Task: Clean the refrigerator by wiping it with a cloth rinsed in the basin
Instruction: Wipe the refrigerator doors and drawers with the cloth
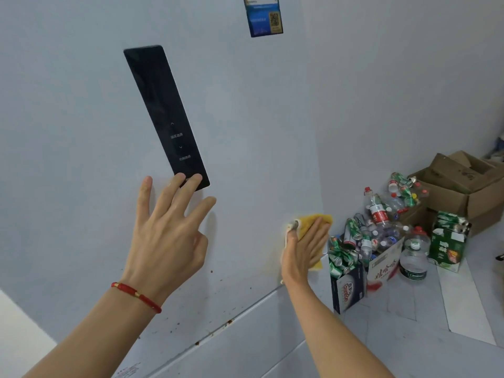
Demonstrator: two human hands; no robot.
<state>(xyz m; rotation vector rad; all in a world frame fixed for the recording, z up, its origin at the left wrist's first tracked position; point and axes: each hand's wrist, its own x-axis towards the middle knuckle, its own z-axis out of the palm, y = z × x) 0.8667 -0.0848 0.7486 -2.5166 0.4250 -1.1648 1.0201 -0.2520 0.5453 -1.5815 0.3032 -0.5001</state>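
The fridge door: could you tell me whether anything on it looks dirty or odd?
Yes: brown specks dot the door near its lower edge, left of the cloth that the right hand presses flat.

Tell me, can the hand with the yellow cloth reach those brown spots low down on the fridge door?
Probably yes. The right hand presses the cloth flat on the fridge door, and the brown spots sit just lower and to its left, with nothing between.
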